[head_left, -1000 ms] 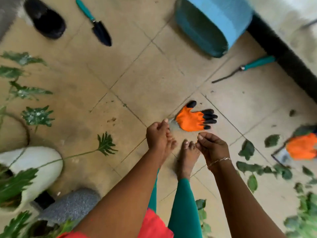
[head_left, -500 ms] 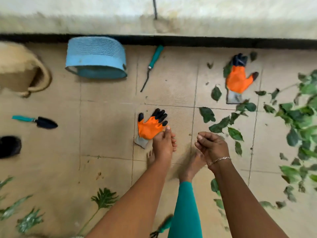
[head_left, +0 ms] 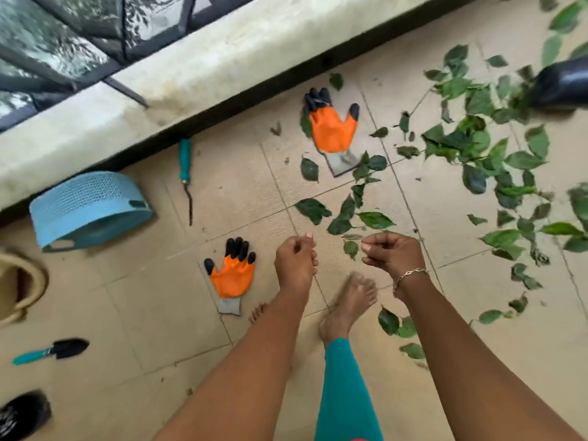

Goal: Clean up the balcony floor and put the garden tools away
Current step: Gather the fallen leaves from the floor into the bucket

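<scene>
Two orange gloves with black fingertips lie on the tiled floor: one [head_left: 234, 273] just left of my left hand [head_left: 296, 265], the other [head_left: 332, 128] farther off near the wall. A teal-handled weeder [head_left: 185, 173] lies by the wall, and a teal-handled black trowel [head_left: 52, 351] lies at the left. A blue plastic basket [head_left: 86, 208] is tipped on its side. Cut green leaves [head_left: 471, 148] are scattered over the right side. My left hand and my right hand [head_left: 393, 254] hang above the floor with curled fingers, holding nothing.
A low concrete wall [head_left: 191, 74] with a railing runs along the far side. A woven bag [head_left: 19, 281] sits at the left edge, a black pot [head_left: 563, 87] at the upper right, a black shoe [head_left: 22, 415] at the lower left. My bare feet stand between the glove and the leaves.
The view has swung to the right, bringing the wall, the railing and the leaf pile into sight. Both hands stay curled and empty in front of me.
</scene>
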